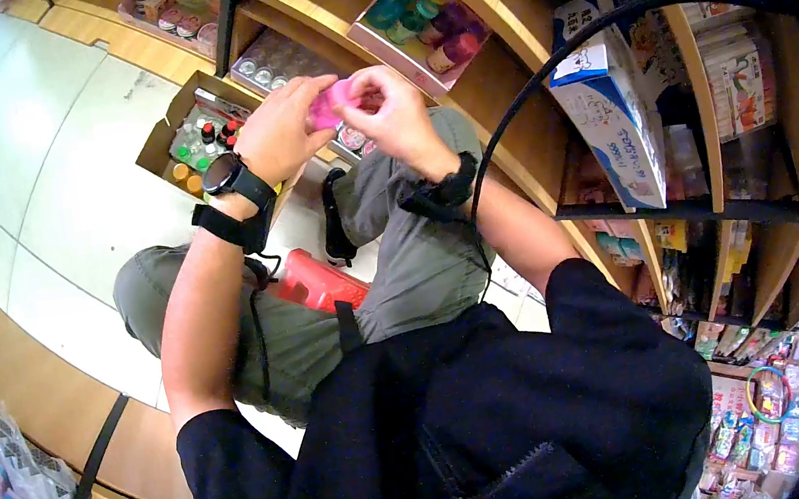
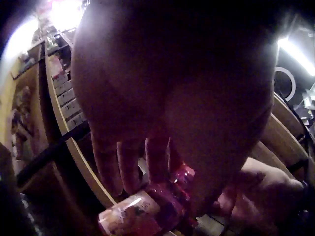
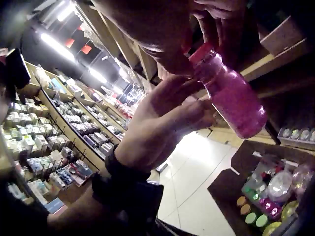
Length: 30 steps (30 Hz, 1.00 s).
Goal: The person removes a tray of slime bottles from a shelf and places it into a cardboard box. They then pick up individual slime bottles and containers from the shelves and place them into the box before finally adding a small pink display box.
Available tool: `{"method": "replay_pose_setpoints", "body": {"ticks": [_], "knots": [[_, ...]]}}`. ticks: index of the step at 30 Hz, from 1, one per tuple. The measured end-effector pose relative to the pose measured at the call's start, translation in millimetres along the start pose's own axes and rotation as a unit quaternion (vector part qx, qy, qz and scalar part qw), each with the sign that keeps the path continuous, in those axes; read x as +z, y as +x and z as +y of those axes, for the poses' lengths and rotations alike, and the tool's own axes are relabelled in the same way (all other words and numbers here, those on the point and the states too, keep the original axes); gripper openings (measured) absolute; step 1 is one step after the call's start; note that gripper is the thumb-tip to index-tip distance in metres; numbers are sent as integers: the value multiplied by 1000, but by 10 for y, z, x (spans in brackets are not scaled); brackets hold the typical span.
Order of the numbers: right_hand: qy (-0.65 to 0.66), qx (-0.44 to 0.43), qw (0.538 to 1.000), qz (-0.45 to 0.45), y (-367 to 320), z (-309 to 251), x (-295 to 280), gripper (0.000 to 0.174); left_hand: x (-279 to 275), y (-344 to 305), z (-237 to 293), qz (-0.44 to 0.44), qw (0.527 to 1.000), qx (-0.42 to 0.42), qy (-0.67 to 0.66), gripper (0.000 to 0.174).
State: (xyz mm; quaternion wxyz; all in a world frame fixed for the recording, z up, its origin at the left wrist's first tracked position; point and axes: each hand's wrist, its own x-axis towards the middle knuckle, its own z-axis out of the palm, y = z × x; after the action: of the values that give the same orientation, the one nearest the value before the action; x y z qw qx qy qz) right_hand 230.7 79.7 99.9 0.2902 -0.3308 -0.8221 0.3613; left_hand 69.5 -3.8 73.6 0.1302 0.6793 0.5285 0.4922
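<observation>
Both hands are together on a small pink transparent bottle (image 1: 325,110), raised in front of the crouching person's knees. My left hand (image 1: 285,123) holds the bottle's body between thumb and fingers. In the right wrist view the bottle (image 3: 238,103) tilts with its base toward the lower right. At its upper end is a pink-red cap (image 3: 201,54), which my right hand (image 1: 394,117) pinches with curled fingers. A printed label (image 2: 130,215) shows on the bottle in the left wrist view; the left palm hides much of the rest.
Below the hands stands an open cardboard box (image 3: 230,189) of small bottles with coloured caps. Wooden shelves (image 1: 494,126) rise close on the right, with a carton (image 1: 386,57) of colourful bottles and a white-blue box (image 1: 610,126). A red plastic object (image 1: 318,282) lies between the legs. A black cable (image 1: 539,80) arches past the right arm.
</observation>
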Motion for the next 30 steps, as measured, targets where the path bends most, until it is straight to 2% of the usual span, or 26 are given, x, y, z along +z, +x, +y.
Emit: {"method": "replay_pose_setpoints", "body": {"ticks": [1, 2, 7, 9, 11, 12, 14, 16, 19, 20, 21, 23, 25, 26, 27, 29, 30], "knots": [[11, -23, 1000, -6, -13, -90, 72, 21, 1, -14, -18, -16, 999, -35, 6, 49], [-7, -5, 999, -41, -27, -181, 88, 20, 0, -29, -32, -32, 997, -69, 12, 46], [12, -9, 998, -62, -25, -136, 254, 22, -51, -89, -60, -24, 997, -61, 36, 45], [10, -1, 997, -71, -14, -92, 304, 22, -46, -114, -26, -46, 990, -125, 56, 46], [88, 70, 987, -113, 36, 0, 346, 23, -12, -187, -203, -48, 987, -134, 73, 44], [36, 49, 990, -129, 86, 36, 326, 24, -19, -232, -328, -41, 975, -198, 89, 41], [31, 47, 989, -139, 192, 207, 325, 24, -86, -340, -541, -16, 937, -305, 172, 35], [19, 21, 991, -132, 289, 435, 363, 24, -214, -450, -706, -7, 906, -364, 215, 37], [78, 63, 989, -105, 341, 587, 386, 18, -382, -716, -1263, 15, 849, -465, 251, 36], [111, 57, 985, -123, 333, 692, 379, 16, -474, -788, -1341, 20, 839, -489, 239, 35], [171, 96, 974, -112, 302, 812, 425, 15, -520, -793, -1446, 27, 832, -507, 222, 35], [190, 109, 969, -113, 300, 923, 491, 14, -525, -961, -1846, 24, 819, -528, 222, 36], [202, 111, 965, -129, 359, 680, 416, 15, -483, -1052, -2088, 41, 800, -564, 200, 36], [205, 104, 962, -149, 381, 589, 405, 15, -466, -995, -2024, 13, 800, -541, 257, 39], [213, 83, 960, -161, 410, 571, 430, 16, -459, -963, -2017, -8, 789, -553, 269, 39], [240, 137, 944, -180, 409, 562, 464, 16, -343, -930, -2004, -56, 754, -571, 322, 42], [191, 90, 963, -165, 426, 563, 470, 17, -292, -887, -2012, -76, 731, -590, 333, 43]]}}
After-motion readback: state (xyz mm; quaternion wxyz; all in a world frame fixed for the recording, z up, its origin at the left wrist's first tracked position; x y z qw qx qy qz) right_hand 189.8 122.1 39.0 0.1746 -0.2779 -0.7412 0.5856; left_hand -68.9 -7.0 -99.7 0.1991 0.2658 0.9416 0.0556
